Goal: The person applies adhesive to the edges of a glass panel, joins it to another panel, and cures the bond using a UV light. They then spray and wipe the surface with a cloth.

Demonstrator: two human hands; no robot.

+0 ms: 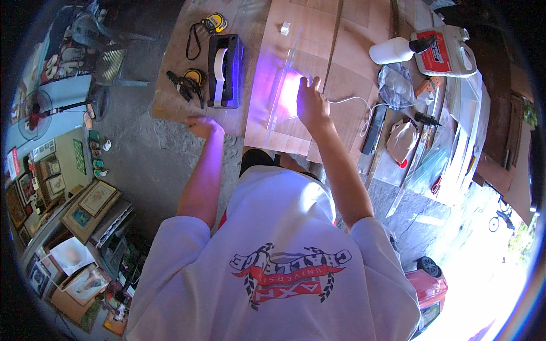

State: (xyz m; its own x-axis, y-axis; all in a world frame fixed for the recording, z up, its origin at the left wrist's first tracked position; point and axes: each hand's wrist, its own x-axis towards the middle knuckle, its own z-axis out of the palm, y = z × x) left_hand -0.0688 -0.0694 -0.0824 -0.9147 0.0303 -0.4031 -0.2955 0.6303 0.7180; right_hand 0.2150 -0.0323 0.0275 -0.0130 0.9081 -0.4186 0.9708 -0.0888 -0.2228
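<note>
My right hand [313, 105] is closed round a corded lamp that throws a bright violet-white glow. The fingers and glare hide most of its body. A white cord [350, 99] trails from it to the right. Under the light, a clear flat sheet [277, 120] lies on the wooden tabletop [256, 136]. My left hand [206, 127] rests at the table's near edge, fingers stretched to the left, holding nothing. Beyond it stands a dark tape dispenser [236, 77] with a white strip across it. Black-handled pliers [183, 86] lie beside the dispenser.
A yellow tape measure [215, 23] and a small white block [285, 28] lie farther back. To the right are a white spray bottle [392, 51], a red-labelled jug [449, 54], a crumpled plastic bag [395, 85] and a black bar [373, 131]. A fan [37, 113] stands far left.
</note>
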